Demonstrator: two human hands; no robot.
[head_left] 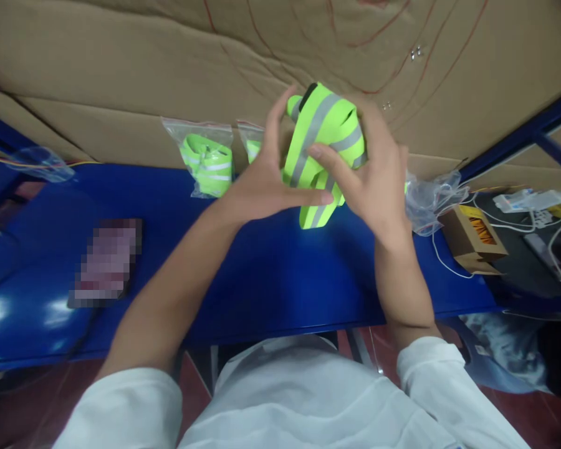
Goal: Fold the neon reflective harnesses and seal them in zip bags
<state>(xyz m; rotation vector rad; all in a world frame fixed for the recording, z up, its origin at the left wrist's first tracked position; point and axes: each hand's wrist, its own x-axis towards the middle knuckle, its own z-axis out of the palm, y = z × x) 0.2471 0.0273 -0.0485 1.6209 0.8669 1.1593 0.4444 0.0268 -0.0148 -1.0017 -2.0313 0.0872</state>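
Observation:
Both hands hold a neon yellow-green strap with grey reflective stripes (325, 134), folded into a bundle above the blue table (271, 274). My left hand (262, 181) grips its left side, fingers curled up around it and thumb pressed across the lower front. My right hand (374, 174) wraps the right side, fingers closed over the folds. One loose end of the strap hangs down below the hands.
Two clear zip bags with the same green straps, one (206, 159) and another (252, 146) partly hidden, lean against the cardboard wall (121, 81). Empty clear bags (430, 196), a small open brown box (474, 240) and white cables (533, 215) lie right. A blurred flat item (106, 262) lies left.

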